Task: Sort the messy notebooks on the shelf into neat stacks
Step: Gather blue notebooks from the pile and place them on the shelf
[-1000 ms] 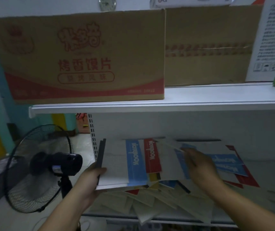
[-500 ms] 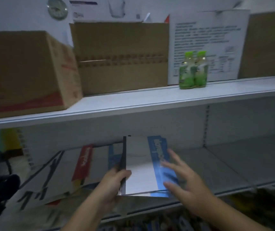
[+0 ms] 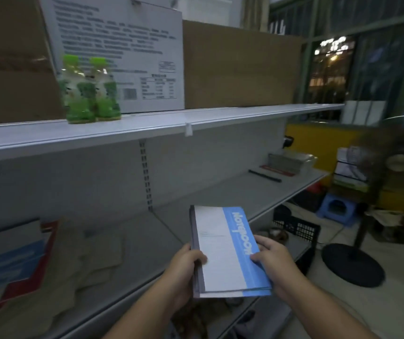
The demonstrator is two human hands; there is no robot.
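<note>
A person holds a stack of notebooks (image 3: pixel 220 250), its blue-banded cover facing up, over the front edge of the lower shelf (image 3: pixel 220 192), just right of the slotted upright. The left hand (image 3: pixel 186 267) grips the spine side with the thumb clamped on the cover. The right hand (image 3: pixel 275 263) has its fingers curled tight on the blue edge. Loose notebooks (image 3: pixel 12 260) lie jumbled toward the shelf's left end. Two green bottles (image 3: pixel 89 94) stand on the upper shelf (image 3: pixel 147 126).

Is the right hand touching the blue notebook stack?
Touching. Head view shows the right hand gripping the blue edge of the notebook stack, fingers lying on its cover.
</note>
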